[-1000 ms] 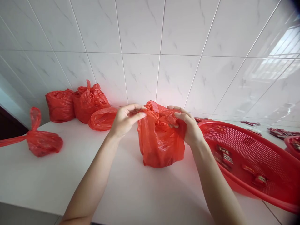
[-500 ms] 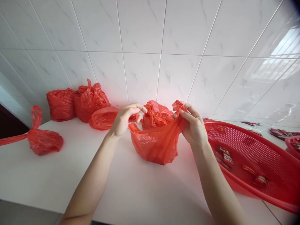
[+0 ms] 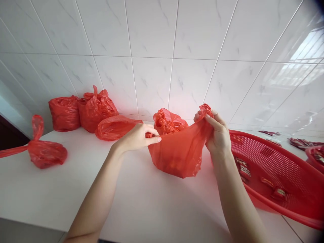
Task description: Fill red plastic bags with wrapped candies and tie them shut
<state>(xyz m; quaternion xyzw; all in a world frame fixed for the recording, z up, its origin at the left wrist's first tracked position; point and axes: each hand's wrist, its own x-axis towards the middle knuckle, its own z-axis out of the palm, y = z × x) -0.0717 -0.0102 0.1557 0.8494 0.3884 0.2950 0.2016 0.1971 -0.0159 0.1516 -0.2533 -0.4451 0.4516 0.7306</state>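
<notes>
A thin red plastic bag (image 3: 177,153) hangs between my hands, just over the white table, with darker contents showing at its bottom. My left hand (image 3: 143,136) pinches the bag's upper left edge between thumb and fingers. At the upper right, my right hand (image 3: 216,130) is closed round the bag's gathered handle, whose crumpled end sticks up above the fingers. Right behind the held bag sits another crumpled red bag (image 3: 168,121), partly hidden by it.
On the white table (image 3: 83,182), a flat red bag (image 3: 111,127), two full bags (image 3: 95,109) and a small knotted bag (image 3: 48,153) lie left. A red perforated basket (image 3: 286,165) with several wrapped packets stands right. A tiled wall (image 3: 152,30) rises behind.
My right hand has moved right and slightly up with the handle, stretching the bag's top edge. My left hand has turned and lowered a little, now pinching the left edge, and the bag has shifted right.
</notes>
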